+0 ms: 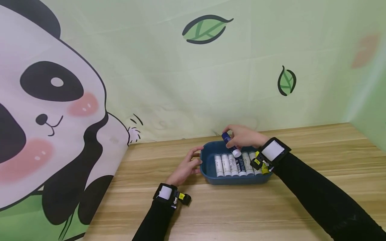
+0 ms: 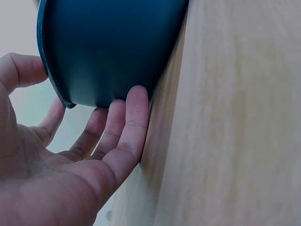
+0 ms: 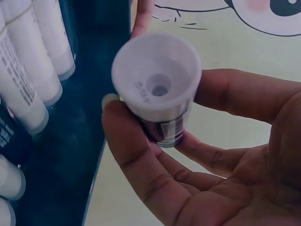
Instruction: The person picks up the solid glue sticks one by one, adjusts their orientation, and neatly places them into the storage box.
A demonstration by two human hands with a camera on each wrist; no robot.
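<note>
Above the tray (image 1: 208, 174), right hand (image 1: 244, 136) pinches a tube (image 1: 231, 144); left hand (image 1: 187, 165) rests open against it.

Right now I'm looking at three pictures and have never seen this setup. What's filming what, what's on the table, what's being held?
No machine here: a person works with two bare hands, wearing one camera on the head and one strapped to each wrist.

The wide picture is the head view, looking down at a wooden table in front of a panda backdrop. On the table stands a blue tray holding a row of tubes, mostly white.

The left wrist view shows the left hand with straight fingers against the tray's outer wall.

The right wrist view shows the right hand pinching one dark blue tube with a white cap, held above the tray; you see its cap end-on.
</note>
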